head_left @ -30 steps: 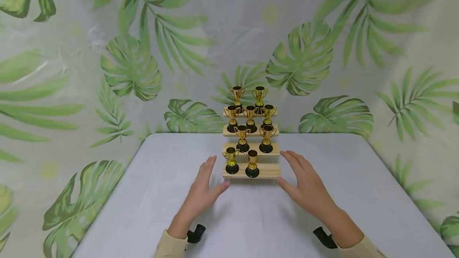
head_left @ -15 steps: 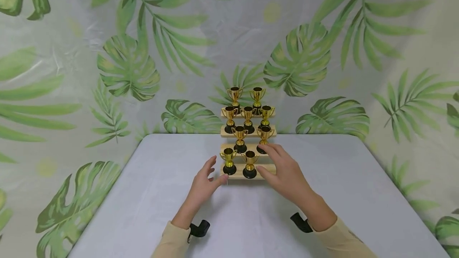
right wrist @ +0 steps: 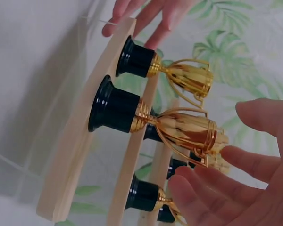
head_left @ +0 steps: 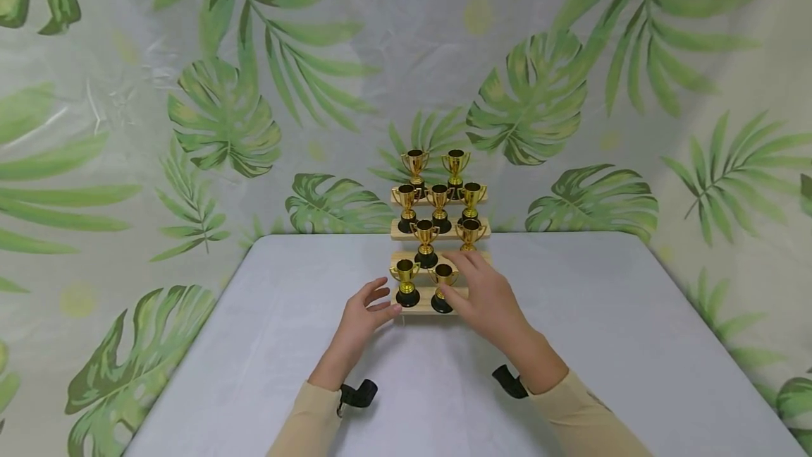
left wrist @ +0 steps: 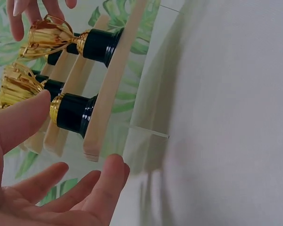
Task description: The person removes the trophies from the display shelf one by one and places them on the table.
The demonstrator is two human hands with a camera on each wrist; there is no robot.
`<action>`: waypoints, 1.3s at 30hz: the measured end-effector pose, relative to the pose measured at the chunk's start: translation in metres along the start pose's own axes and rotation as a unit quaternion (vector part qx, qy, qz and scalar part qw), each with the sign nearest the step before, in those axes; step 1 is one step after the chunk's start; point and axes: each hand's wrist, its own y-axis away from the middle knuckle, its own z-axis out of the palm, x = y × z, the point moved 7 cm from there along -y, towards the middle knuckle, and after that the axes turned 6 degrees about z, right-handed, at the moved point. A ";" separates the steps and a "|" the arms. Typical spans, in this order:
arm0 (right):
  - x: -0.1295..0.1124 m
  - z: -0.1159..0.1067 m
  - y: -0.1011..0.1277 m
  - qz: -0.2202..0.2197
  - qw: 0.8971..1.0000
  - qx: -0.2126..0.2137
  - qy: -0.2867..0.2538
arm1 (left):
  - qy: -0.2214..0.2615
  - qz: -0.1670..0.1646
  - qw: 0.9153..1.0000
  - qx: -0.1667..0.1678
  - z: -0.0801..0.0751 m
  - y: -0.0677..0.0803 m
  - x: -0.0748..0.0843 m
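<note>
Trophies: nine stand on the tiered wooden stand [head_left: 415, 307], none lifted yet.
Right hand [head_left: 487, 296]: open, fingers around front-right trophy [head_left: 441, 277], bottom step.
Left hand [head_left: 360, 319]: open, beside stand on worktop [head_left: 266, 344].

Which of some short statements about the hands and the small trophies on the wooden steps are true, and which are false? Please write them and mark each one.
1. The trophies are gold cups on black bases. True.
2. The right hand grips a trophy and lifts it off the wooden stand. False: its fingers are spread around the front right trophy, which stands on the lowest step.
3. The left hand is open beside the left end of the stand. True.
4. The stand has only two steps. False: it has four.
5. The table is bare dark wood. False: it is light grey.
</note>
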 end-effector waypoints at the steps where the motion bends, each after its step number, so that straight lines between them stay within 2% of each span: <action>1: 0.000 0.001 -0.001 0.002 1.000 -0.001 0.000 | 0.007 -0.005 1.000 -0.002 0.000 -0.001 -0.002; 12: 0.003 0.014 -0.005 0.021 1.000 -0.001 0.009 | 0.057 -0.042 0.997 0.000 0.000 -0.014 -0.017; 20: 0.002 0.018 -0.006 0.020 1.000 -0.003 0.004 | 0.051 -0.043 0.998 -0.007 -0.001 -0.017 -0.018; 28: 0.005 0.021 -0.008 0.041 0.999 -0.007 -0.001 | 0.036 -0.042 0.998 -0.020 -0.002 -0.020 -0.021; 39: 0.003 0.016 -0.009 0.020 1.000 -0.006 -0.001 | 0.036 -0.042 0.998 -0.013 -0.002 -0.020 -0.021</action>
